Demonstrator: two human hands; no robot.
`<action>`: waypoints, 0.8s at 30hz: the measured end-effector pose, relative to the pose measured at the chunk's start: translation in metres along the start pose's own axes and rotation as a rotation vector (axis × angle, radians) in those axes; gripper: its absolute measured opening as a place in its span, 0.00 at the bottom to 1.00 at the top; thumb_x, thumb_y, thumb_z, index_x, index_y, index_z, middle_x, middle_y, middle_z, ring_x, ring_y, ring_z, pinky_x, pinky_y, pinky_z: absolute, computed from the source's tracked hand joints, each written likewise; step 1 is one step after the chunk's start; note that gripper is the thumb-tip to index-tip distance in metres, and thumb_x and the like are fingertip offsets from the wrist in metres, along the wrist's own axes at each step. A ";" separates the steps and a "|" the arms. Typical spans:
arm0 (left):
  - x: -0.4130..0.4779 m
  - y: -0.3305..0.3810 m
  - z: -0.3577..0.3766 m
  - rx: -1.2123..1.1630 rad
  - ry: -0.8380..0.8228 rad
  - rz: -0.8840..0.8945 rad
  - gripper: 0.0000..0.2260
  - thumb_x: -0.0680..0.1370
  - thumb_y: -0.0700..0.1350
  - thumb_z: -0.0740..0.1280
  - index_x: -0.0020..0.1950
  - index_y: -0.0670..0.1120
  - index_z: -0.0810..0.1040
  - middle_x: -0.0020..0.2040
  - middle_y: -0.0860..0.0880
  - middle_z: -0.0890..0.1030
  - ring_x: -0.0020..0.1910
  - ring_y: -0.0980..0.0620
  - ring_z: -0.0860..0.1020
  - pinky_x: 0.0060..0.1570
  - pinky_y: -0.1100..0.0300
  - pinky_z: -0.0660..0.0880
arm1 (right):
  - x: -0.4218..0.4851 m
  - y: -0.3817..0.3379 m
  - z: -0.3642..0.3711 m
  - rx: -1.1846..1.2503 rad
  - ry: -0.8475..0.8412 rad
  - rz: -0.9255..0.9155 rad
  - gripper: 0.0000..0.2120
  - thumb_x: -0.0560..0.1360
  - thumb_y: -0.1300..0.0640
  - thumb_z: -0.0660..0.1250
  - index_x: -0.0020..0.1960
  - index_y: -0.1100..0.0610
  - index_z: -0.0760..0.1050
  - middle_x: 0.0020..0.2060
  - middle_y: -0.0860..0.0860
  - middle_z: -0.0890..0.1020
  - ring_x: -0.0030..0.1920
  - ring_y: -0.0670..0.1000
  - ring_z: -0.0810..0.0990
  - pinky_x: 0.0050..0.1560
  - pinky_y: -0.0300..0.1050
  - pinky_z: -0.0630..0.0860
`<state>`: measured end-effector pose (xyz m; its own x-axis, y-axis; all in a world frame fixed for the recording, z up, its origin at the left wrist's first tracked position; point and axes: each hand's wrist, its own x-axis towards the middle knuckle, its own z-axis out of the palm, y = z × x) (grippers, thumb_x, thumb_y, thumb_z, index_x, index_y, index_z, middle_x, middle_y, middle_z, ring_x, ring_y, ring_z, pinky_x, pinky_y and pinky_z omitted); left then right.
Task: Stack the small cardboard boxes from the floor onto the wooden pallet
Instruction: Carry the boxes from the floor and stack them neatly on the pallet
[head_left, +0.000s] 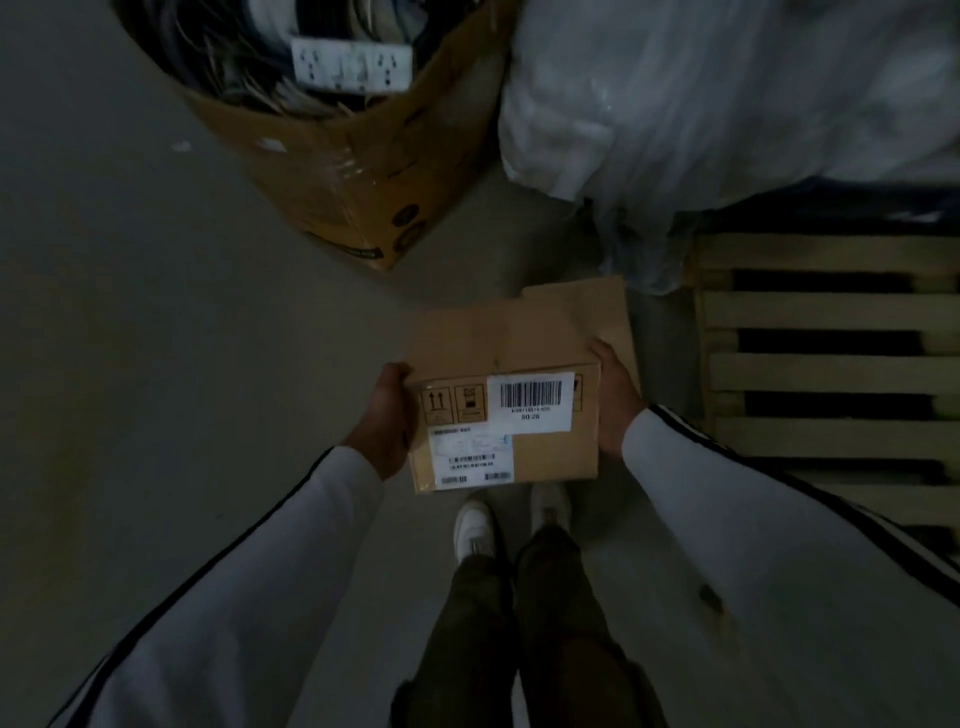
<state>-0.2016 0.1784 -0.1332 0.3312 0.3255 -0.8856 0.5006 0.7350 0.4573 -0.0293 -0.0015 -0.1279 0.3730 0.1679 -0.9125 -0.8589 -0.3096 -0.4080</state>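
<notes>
I hold a small cardboard box (540, 447) with a barcode label between both hands, above my feet. My left hand (387, 415) grips its left side and my right hand (618, 400) grips its right side. Behind it, partly hidden, sits another small cardboard box (571, 312) lower down on the floor. The wooden pallet (831, 374) lies to the right, its slats bare where I can see them.
A large open carton (363, 171) full of cables and a white power strip stands ahead to the left. A heap of clear plastic wrap (727, 104) fills the upper right, next to the pallet's far end. Grey floor spreads to the left.
</notes>
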 end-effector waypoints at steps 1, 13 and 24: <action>-0.032 0.009 0.007 0.029 -0.008 0.011 0.24 0.83 0.58 0.50 0.54 0.44 0.79 0.43 0.43 0.86 0.45 0.43 0.84 0.49 0.49 0.79 | -0.036 -0.009 -0.007 -0.007 0.013 -0.028 0.33 0.69 0.29 0.66 0.61 0.53 0.81 0.55 0.60 0.85 0.55 0.62 0.83 0.61 0.58 0.76; -0.264 0.038 0.151 0.435 -0.199 0.226 0.24 0.84 0.58 0.50 0.52 0.45 0.79 0.45 0.42 0.84 0.48 0.42 0.81 0.53 0.48 0.75 | -0.274 -0.004 -0.164 0.386 0.049 -0.291 0.21 0.79 0.39 0.61 0.40 0.53 0.81 0.38 0.55 0.83 0.35 0.54 0.81 0.40 0.45 0.75; -0.346 -0.048 0.388 0.811 -0.509 0.279 0.28 0.81 0.64 0.53 0.51 0.44 0.81 0.44 0.43 0.87 0.41 0.45 0.86 0.45 0.50 0.79 | -0.366 0.050 -0.388 0.810 0.389 -0.371 0.24 0.80 0.37 0.59 0.52 0.56 0.82 0.40 0.55 0.86 0.41 0.57 0.80 0.41 0.49 0.76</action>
<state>-0.0295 -0.2002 0.1827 0.7287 -0.0089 -0.6848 0.6846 -0.0196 0.7287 -0.0724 -0.4417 0.1750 0.6332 -0.2417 -0.7352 -0.5904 0.4634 -0.6608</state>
